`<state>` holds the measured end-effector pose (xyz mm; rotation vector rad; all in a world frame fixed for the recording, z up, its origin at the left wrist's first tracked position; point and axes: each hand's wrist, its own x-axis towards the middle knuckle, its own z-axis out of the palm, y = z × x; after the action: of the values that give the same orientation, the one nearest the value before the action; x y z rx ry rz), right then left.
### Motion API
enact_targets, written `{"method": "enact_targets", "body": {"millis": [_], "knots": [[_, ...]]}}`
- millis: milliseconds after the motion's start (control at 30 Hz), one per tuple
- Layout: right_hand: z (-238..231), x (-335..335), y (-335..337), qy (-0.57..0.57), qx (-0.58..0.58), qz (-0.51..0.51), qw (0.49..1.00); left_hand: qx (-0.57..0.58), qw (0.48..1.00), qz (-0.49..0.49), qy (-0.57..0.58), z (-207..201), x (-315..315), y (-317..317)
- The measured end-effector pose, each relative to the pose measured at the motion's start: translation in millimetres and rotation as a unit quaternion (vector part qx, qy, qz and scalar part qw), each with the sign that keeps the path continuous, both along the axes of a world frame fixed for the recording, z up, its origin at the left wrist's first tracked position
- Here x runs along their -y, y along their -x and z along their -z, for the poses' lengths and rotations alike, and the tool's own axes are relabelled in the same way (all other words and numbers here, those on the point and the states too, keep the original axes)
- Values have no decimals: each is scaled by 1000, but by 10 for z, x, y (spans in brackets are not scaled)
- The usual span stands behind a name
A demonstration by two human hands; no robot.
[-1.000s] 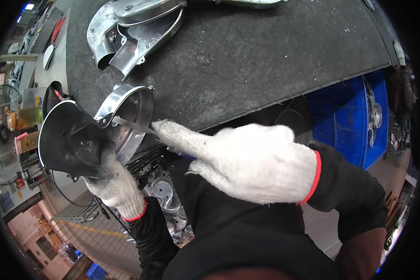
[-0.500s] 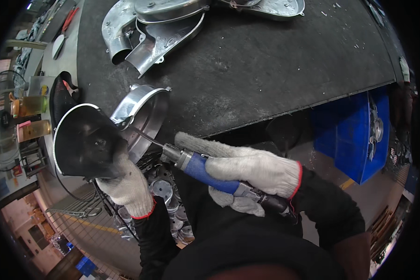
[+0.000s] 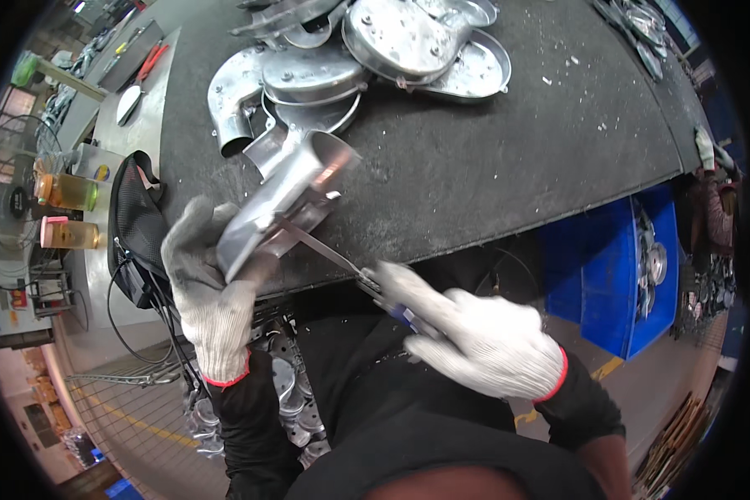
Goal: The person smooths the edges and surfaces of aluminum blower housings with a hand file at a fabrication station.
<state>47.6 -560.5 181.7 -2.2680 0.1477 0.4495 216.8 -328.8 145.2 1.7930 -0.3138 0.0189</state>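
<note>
While L hand [image 3: 210,304] grips metal casing [image 3: 275,198], R hand [image 3: 485,343] clenches tool [image 3: 321,247] — prob. deburr step; next move needs steady hold.

Left grip [image 3: 212,304] cupped (right grip [image 3: 487,340] curled)

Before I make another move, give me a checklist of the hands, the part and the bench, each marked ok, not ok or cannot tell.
1. Gloves on: ok. The left hand and right hand both wear white gloves with red cuffs.
2. Part supported: ok. The left hand holds the curved metal part.
3. Tool in grip: ok. The right hand holds the blue-bodied tool, partly hidden by the glove.
4. Tool's thin rod touching the part: cannot tell. They overlap in view, and the part is blurred.
5. Bench free of debris: not ok. Small bright flecks lie on it.
</note>
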Motion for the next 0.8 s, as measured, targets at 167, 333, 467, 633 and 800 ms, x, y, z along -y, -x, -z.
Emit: {"method": "enact_targets", "body": {"millis": [167,333,467,633,800], "knots": [[155,74,758,-113,-27,119,986,75,996,11,52,839,62,4],[85,105,785,-211,-115,136,961,7,994,-98,-51,533,139,-118],[141,144,758,-223,-97,82,966,53,969,2,-241,-308,-302,-245],[270,112,397,-287,-66,101,950,106,920,-33,-376,-744,100,-74],[294,153,119,-255,-96,90,958,64,890,-61,-446,-889,264,43]]}}
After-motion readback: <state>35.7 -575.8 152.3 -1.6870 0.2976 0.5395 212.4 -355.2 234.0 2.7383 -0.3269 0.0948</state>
